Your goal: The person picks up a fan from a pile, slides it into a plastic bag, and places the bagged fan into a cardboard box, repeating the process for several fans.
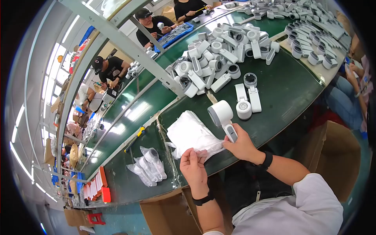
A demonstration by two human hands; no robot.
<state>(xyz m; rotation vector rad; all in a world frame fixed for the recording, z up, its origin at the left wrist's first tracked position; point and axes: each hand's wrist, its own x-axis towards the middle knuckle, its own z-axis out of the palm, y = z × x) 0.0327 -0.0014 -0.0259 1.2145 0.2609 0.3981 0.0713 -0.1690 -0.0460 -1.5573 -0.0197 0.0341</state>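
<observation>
My right hand [243, 144] is closed round the handle of a white handheld fan [222, 113] with a round grey-rimmed head, held above the table. My left hand [194, 165] pinches the near edge of a thin translucent plastic bag [209, 145], which stretches across to my right fingertips. The bag lies at the front of a stack of white plastic bags [187, 131]. Beyond my right hand, two more handheld fans [243, 109] [253, 94] lie side by side. Several bagged fans [148, 166] rest on the table to the left of my left hand.
A large heap of white fans [219, 55] covers the table's far part, with rows of fans [309, 43] at right. A yellow-black screwdriver [135, 139] lies near a metal frame post [133, 47]. Cardboard boxes [333, 152] stand below the edge. Co-workers [109, 70] sit across the belt.
</observation>
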